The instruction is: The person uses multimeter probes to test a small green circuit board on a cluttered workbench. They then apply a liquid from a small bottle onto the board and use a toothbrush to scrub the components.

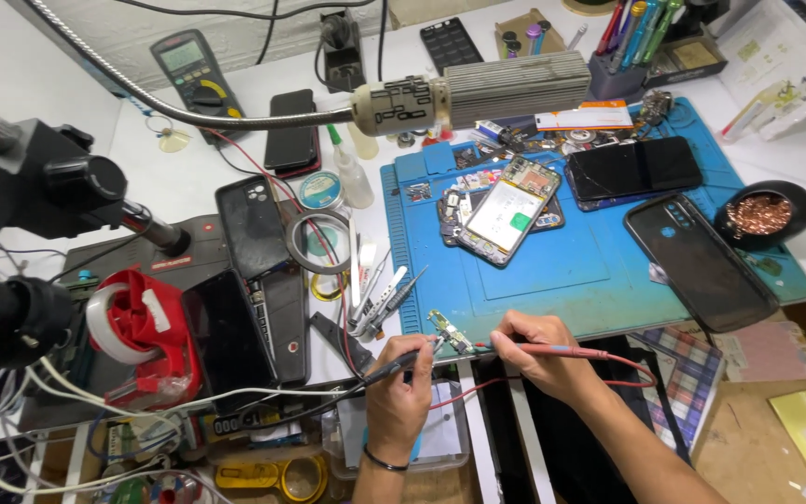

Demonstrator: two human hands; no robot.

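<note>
Green and small, the circuit board (449, 331) at the blue mat's (599, 271) near edge seems light and fragile, best held by its edges, while left hand (401, 392) pinches a black probe (394, 367) and right hand (535, 353) pinches a red probe (562, 351).

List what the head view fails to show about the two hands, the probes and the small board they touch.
- Probe tips on the small circuit board: too small to tell which contacts they touch.
- Left hand: fingers curl over the black probe, hiding the grip.
- Right hand: covers the red probe front.
- Multimeter reading: too small.
</note>
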